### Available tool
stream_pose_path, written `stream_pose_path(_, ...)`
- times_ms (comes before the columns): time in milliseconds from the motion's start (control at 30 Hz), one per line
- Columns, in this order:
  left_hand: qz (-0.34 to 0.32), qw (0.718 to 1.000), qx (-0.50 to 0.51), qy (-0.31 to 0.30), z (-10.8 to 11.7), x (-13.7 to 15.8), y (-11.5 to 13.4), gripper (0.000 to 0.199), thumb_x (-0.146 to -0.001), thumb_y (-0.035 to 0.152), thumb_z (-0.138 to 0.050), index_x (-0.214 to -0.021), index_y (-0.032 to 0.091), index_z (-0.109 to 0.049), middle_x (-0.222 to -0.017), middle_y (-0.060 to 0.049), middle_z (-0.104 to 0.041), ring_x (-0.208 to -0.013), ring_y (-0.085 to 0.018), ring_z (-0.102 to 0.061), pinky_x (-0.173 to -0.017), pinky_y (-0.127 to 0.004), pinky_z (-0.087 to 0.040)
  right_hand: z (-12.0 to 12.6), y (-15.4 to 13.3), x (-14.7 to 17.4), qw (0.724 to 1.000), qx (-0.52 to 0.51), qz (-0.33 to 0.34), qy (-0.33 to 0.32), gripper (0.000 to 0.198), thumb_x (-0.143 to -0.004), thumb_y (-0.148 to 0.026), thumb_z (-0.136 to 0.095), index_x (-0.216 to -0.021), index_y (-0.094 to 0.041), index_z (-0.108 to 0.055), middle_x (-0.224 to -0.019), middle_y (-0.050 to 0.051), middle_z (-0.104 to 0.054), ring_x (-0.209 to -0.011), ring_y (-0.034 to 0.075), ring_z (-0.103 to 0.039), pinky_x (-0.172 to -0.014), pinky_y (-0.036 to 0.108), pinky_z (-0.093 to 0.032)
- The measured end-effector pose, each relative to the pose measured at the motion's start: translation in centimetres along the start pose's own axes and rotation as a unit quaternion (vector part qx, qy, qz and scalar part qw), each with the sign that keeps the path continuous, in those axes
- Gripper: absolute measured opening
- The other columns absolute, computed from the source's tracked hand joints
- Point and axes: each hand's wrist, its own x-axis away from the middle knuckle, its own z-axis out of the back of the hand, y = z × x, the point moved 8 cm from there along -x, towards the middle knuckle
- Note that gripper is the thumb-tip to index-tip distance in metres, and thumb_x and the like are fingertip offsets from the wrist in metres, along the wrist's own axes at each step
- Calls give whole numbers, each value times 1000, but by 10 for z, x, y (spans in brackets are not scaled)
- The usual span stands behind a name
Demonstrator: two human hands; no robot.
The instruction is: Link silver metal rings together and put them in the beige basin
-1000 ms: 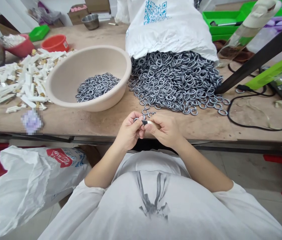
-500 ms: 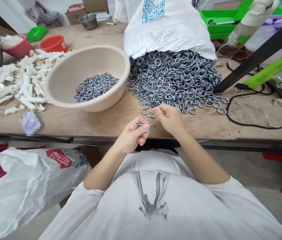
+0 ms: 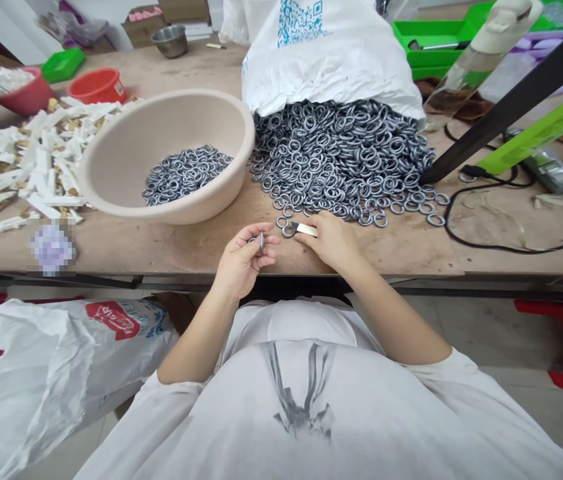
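Note:
Between the thumb and fingers of my left hand (image 3: 245, 261) are grey rings (image 3: 262, 240), at least one standing on edge, over the table's front part. My right hand (image 3: 334, 241) is closed around a small cream-coloured tool with a dark pointed tip (image 3: 306, 230), its kind unclear. The tip lies close to loose rings at the near edge of a large heap of grey rings (image 3: 331, 160). That heap spills from a white sack (image 3: 331, 73). Left of it stands a beige basin (image 3: 111, 157) with more rings on its bottom.
White strips (image 3: 41, 160) lie piled at the left, by red bowls (image 3: 95, 85). A dark post (image 3: 506, 107), a lime-green bar (image 3: 541, 130) and a black cable (image 3: 486, 248) occupy the right. An open white bag (image 3: 61, 373) is below the table's front edge.
My left hand has moved left with the rings, its fingers now more extended. My right hand has turned so the tool shows; it stays near the heap. The view has shifted slightly.

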Motion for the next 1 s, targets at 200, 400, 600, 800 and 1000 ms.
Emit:
stream_pose_path(200, 20, 998, 16, 65, 6, -7, -3, 16, -86, 26, -56, -84, 13, -65, -84, -5, -68, -62, -10, -66, -55, -20, -56, -2, -2, 4, 989, -147, -25, -2, 19, -92, -32, -59, -86, -17, -70, -87, 7, -65, -79, 21, -57, -71, 32, -38)
stream_pose_path(400, -51, 989, -135, -23, -21, -3, -11, 41, -77, 55, -77, -79, 17, -62, -61, 5, -47, -48, -4, -34, -41, -17, -26, -7, -42, 15, 869, -478, 30, -124, 38, -89, -54, -60, -79, -17, -62, -77, 1, -61, -77, 16, -55, -78, 32, -44)
stream_pose_path(600, -89, 991, -96, -17, -28, 2, -11, 48, -79, 63, -71, -74, 18, -54, -56, 7, -35, -47, -5, -25, -42, -19, -21, -4, -58, 30, 847, -526, 52, -51, 44, -79, -61, -73, -94, -22, -58, -89, 1, -61, -83, 16, -56, -79, 31, -46)
stream_pose_path(800, -53, 998, -21, -8, -38, 12, -10, 53, -78, 63, -72, -67, 18, -46, -55, 7, -37, -43, -3, -24, -39, -17, -17, 10, -52, 32, 885, -461, 65, 3, 51, -89, -72, -52, -84, -22, -58, -71, -1, -54, -67, 15, -50, -66, 29, -41)
stream_pose_path(1000, 4, 999, 48, 5, -39, 14, -14, 56, -75, 61, -76, -67, 19, -40, -51, 10, -31, -38, -2, -22, -36, -17, -17, 20, -67, 46, 950, -257, 180, -5, 58, -95, -71, -41, -71, -20, -58, -65, 1, -55, -61, 14, -47, -61, 29, -32)
